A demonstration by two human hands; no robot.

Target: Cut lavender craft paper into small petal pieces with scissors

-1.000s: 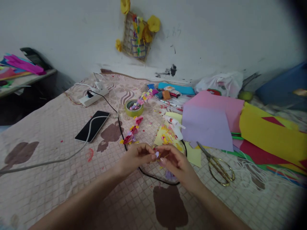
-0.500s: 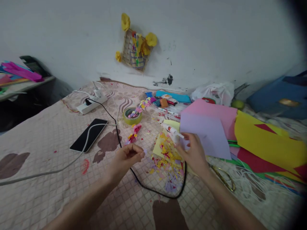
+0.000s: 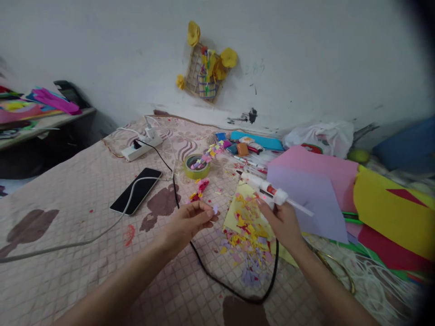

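Note:
My left hand pinches a small lilac paper piece between thumb and fingertips. The fingers of my right hand are wrapped round a white glue gun, whose dark nozzle points up and left. A clear glue stick juts from its back end. Below the gun lie pale yellow sheets strewn with small paper cutouts in yellow, pink, red and lilac. A strand of paper pieces lies beyond my left hand, near a tape roll.
A phone and a power strip lie to the left, crossed or joined by cables. A black cord loops between my arms. Coloured sheets, golden-handled scissors and white string are at right.
My right hand has closed round the glue gun and lifted it off the paper. The lilac piece stays in my left hand. The view has shifted slightly.

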